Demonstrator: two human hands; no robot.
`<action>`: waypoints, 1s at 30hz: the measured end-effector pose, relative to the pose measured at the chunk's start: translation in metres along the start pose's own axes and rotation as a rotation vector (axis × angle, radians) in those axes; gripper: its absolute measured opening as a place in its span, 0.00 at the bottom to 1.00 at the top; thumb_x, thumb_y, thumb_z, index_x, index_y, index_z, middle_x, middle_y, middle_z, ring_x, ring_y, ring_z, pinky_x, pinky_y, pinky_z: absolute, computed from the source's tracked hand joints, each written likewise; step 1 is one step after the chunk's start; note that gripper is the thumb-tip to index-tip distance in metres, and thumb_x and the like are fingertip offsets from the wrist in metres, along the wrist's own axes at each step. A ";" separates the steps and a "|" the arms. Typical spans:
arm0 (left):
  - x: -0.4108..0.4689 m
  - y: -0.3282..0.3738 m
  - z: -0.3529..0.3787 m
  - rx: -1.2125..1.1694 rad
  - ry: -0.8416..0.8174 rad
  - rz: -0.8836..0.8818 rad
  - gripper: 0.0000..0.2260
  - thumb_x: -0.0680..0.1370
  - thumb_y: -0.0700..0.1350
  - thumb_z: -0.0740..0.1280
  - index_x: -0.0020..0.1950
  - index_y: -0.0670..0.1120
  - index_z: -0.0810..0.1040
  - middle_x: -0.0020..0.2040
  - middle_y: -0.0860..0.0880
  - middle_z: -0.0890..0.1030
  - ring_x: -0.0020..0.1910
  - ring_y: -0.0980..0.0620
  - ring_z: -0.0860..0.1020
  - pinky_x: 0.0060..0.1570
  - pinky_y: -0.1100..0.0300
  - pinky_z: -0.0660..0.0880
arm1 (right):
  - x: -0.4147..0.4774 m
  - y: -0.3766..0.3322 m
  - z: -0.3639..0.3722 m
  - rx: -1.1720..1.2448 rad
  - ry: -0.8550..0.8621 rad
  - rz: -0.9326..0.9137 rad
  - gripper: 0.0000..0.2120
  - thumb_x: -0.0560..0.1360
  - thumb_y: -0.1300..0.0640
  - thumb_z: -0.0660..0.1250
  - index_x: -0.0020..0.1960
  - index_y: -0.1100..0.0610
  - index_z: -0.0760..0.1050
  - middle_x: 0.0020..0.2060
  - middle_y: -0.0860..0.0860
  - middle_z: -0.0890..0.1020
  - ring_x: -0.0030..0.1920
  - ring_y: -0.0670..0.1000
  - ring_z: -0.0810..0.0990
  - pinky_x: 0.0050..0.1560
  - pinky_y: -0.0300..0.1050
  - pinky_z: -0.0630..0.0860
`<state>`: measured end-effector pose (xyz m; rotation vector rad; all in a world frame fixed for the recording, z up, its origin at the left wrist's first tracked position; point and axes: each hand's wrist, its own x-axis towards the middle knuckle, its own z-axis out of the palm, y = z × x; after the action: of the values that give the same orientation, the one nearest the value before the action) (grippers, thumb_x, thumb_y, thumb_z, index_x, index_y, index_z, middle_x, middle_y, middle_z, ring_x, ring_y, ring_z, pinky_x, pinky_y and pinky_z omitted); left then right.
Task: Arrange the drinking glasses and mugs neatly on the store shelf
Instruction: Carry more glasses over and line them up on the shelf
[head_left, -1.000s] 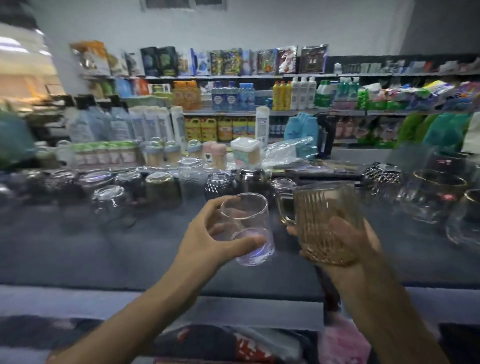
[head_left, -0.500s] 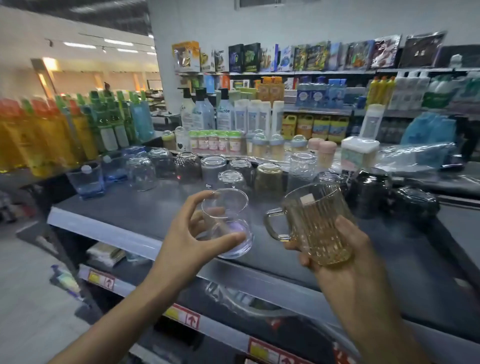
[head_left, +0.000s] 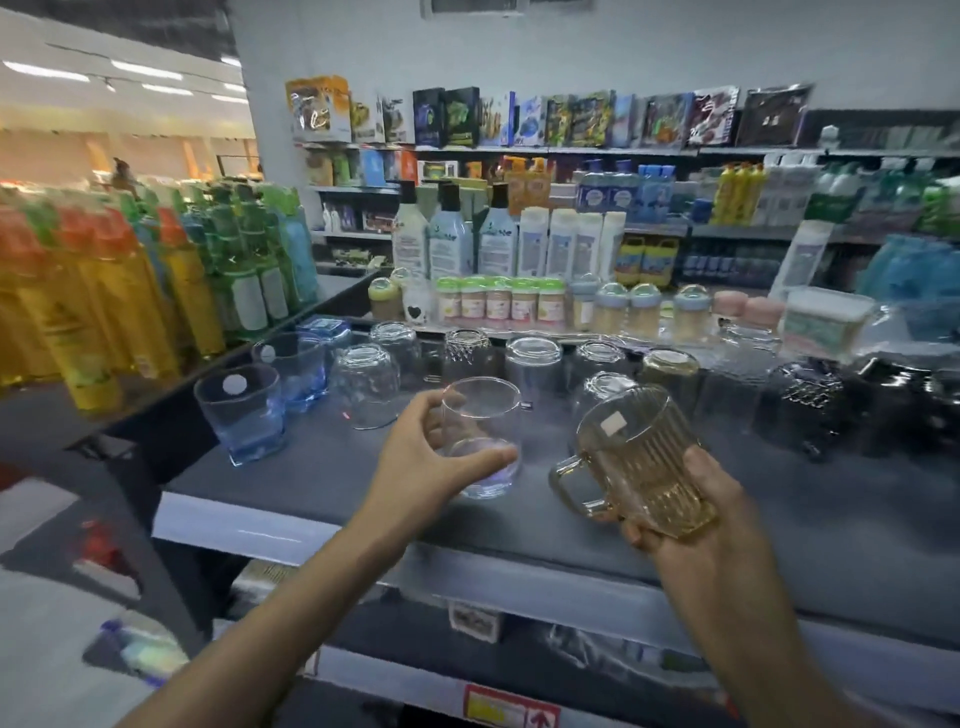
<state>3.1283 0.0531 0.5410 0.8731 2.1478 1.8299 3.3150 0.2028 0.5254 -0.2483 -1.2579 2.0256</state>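
Two hands hold glassware: left hand (head_left: 426, 457) clear glass (head_left: 480, 436); right hand (head_left: 696, 525) amber mug (head_left: 636, 462).

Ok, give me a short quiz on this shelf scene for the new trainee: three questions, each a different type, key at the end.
1. Multiple choice: what does the right hand hold? A) a plate B) an amber ribbed mug C) a spray bottle
2. True or false: the left hand is empty.
3. Fill in: the two blue tumblers stand at the ____ end of the shelf.
Key: 1 B. 2 False: it grips a clear glass. 3 left.
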 end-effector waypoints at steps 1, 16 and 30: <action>0.009 -0.002 0.003 -0.005 -0.025 0.004 0.29 0.66 0.44 0.85 0.63 0.50 0.76 0.56 0.49 0.85 0.56 0.54 0.84 0.54 0.64 0.80 | 0.002 0.001 0.001 -0.013 0.027 -0.012 0.17 0.78 0.49 0.65 0.62 0.58 0.78 0.52 0.57 0.83 0.45 0.52 0.79 0.38 0.47 0.71; 0.082 -0.023 0.059 0.030 -0.054 0.009 0.31 0.59 0.52 0.86 0.56 0.51 0.76 0.53 0.48 0.84 0.54 0.49 0.84 0.60 0.46 0.80 | 0.007 0.005 0.000 0.004 0.125 -0.026 0.31 0.71 0.38 0.73 0.67 0.56 0.78 0.58 0.60 0.83 0.56 0.59 0.75 0.47 0.53 0.70; 0.088 -0.032 0.067 0.137 -0.028 0.002 0.31 0.62 0.52 0.86 0.61 0.51 0.77 0.57 0.48 0.81 0.58 0.49 0.81 0.61 0.50 0.78 | 0.002 0.002 -0.002 -0.005 0.089 0.042 0.21 0.80 0.47 0.66 0.68 0.58 0.77 0.61 0.64 0.81 0.54 0.58 0.77 0.44 0.48 0.72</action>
<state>3.0804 0.1550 0.5163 0.9235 2.2779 1.6774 3.3137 0.2046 0.5229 -0.3659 -1.2119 2.0239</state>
